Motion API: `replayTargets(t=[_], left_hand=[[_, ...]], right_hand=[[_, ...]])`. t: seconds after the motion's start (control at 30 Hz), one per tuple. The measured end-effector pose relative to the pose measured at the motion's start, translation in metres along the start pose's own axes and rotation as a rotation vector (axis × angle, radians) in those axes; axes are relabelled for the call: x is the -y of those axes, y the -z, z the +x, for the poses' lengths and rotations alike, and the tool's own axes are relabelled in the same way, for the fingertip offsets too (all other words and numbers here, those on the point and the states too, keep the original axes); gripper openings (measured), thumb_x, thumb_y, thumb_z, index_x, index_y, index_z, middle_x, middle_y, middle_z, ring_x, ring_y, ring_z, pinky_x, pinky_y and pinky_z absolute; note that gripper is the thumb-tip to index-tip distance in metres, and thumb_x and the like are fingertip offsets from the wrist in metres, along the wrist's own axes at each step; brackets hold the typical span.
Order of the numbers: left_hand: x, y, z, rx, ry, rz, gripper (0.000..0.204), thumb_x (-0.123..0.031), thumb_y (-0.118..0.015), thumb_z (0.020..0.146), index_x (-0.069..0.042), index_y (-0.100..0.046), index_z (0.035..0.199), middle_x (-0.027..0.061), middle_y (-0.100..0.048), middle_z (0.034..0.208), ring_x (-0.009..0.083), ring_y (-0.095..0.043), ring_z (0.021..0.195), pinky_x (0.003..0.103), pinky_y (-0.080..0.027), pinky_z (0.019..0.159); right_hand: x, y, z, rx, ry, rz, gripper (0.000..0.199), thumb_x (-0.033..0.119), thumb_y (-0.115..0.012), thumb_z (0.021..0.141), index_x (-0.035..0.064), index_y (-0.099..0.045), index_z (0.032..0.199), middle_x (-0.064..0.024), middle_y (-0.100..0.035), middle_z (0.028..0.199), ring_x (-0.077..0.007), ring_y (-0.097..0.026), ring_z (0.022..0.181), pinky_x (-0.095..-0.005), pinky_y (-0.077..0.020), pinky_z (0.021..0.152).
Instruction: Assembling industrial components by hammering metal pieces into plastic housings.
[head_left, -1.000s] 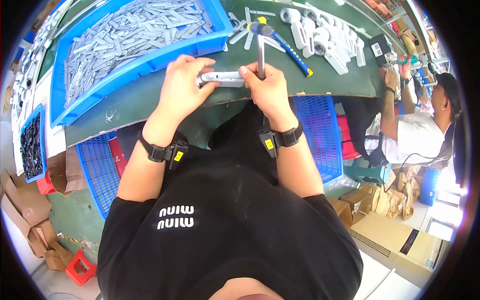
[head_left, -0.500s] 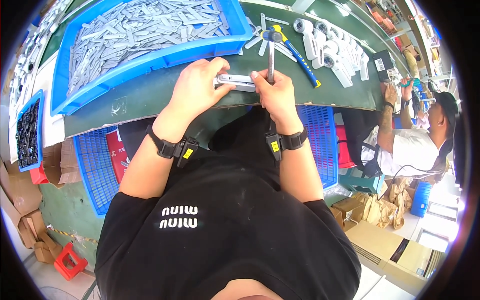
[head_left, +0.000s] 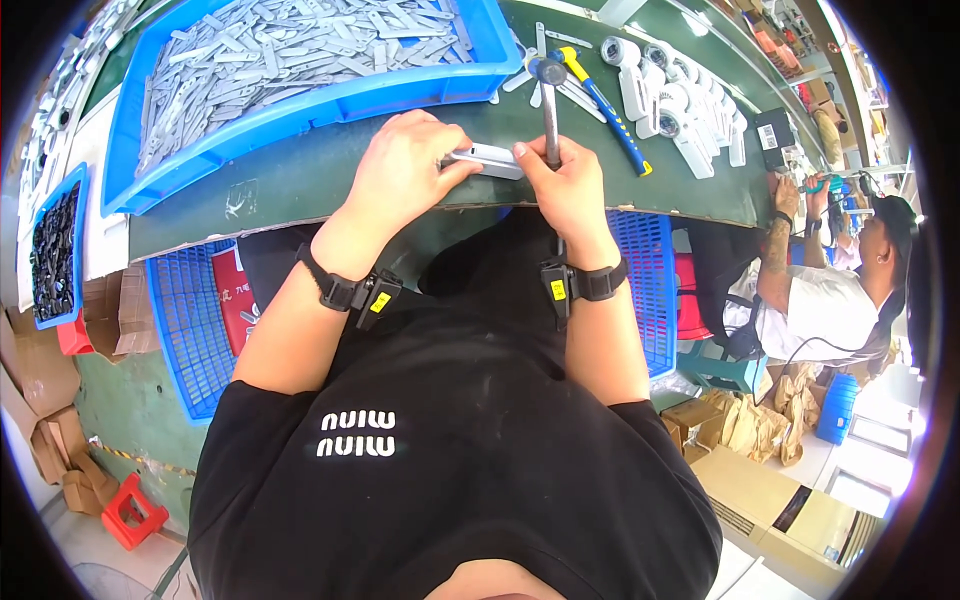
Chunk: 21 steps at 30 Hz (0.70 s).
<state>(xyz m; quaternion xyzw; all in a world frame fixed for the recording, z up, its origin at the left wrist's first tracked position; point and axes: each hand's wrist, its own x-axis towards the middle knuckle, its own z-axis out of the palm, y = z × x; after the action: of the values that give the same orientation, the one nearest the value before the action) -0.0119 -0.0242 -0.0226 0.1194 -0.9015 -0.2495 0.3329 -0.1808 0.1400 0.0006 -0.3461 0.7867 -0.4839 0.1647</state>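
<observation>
My left hand (head_left: pixel 402 175) pinches the left end of a slim grey metal part (head_left: pixel 497 162) with a channel-like shape, held over the near edge of the green bench. My right hand (head_left: pixel 572 190) is closed round the metal shaft of a small hammer (head_left: pixel 551 110), whose dark head points away from me. The right thumb tip is at the part's right end; I cannot tell whether it touches. Just right of the hammer lies a tool with a yellow and blue handle (head_left: pixel 610 110). A blue bin (head_left: pixel 330 110) heaped with flat grey strips stands beyond my left hand.
White-grey assemblies with round ends (head_left: pixel 685 115) lie in rows at the back right. A small blue tray (head_left: pixel 60 255) of black pieces is at far left. Blue baskets (head_left: pixel 190 340) stand under the bench. A co-worker (head_left: pixel 820 300) works at the right.
My right hand and the hammer have shifted slightly right, the thumb drawing back along the grey part. In my left hand the part now sits more tilted, its right end lower.
</observation>
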Motion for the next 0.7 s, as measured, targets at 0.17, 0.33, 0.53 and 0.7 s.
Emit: replayTargets(t=[0.17, 0.33, 0.53, 0.7], left_hand=[[0.002, -0.004, 0.000, -0.030, -0.065, 0.007, 0.029, -0.027, -0.093, 0.085, -0.005, -0.075, 0.091, 0.0090, -0.077, 0.090, 0.0327, -0.072, 0.094, 0.046, -0.057, 0.087], [0.001, -0.002, 0.002, 0.020, -0.074, 0.063, 0.030, -0.028, -0.091, 0.086, -0.006, -0.072, 0.089, 0.0082, -0.075, 0.090, 0.0325, -0.071, 0.094, 0.046, -0.055, 0.085], [-0.013, 0.001, 0.003, 0.031, -0.101, 0.163, 0.021, -0.017, -0.088, 0.089, -0.004, -0.072, 0.093, 0.0101, -0.075, 0.094, 0.0332, -0.071, 0.091, 0.045, -0.058, 0.088], [-0.029, -0.014, 0.000, 0.030, -0.105, 0.276, 0.015, -0.012, -0.083, 0.090, -0.004, -0.074, 0.100, 0.0118, -0.080, 0.110, 0.0349, -0.076, 0.102, 0.047, -0.062, 0.093]], right_hand=[[0.006, 0.001, -0.002, 0.002, 0.016, -0.093, 0.027, 0.026, -0.085, 0.099, -0.0007, -0.081, 0.099, -0.0050, -0.068, 0.068, -0.0140, -0.061, 0.062, -0.0353, -0.0494, 0.061], [0.005, -0.004, -0.005, -0.039, 0.080, -0.233, 0.030, 0.028, -0.084, 0.101, -0.0012, -0.081, 0.100, -0.0133, -0.067, 0.068, -0.0223, -0.060, 0.060, -0.0389, -0.0496, 0.062], [0.000, 0.001, -0.002, 0.059, 0.077, -0.222, 0.031, 0.028, -0.081, 0.103, -0.0013, -0.080, 0.095, -0.0156, -0.068, 0.069, -0.0259, -0.060, 0.059, -0.0421, -0.0490, 0.063], [0.000, 0.000, -0.002, 0.068, 0.116, -0.253, 0.030, 0.028, -0.080, 0.104, -0.0015, -0.079, 0.095, -0.0175, -0.069, 0.070, -0.0293, -0.063, 0.059, -0.0434, -0.0499, 0.063]])
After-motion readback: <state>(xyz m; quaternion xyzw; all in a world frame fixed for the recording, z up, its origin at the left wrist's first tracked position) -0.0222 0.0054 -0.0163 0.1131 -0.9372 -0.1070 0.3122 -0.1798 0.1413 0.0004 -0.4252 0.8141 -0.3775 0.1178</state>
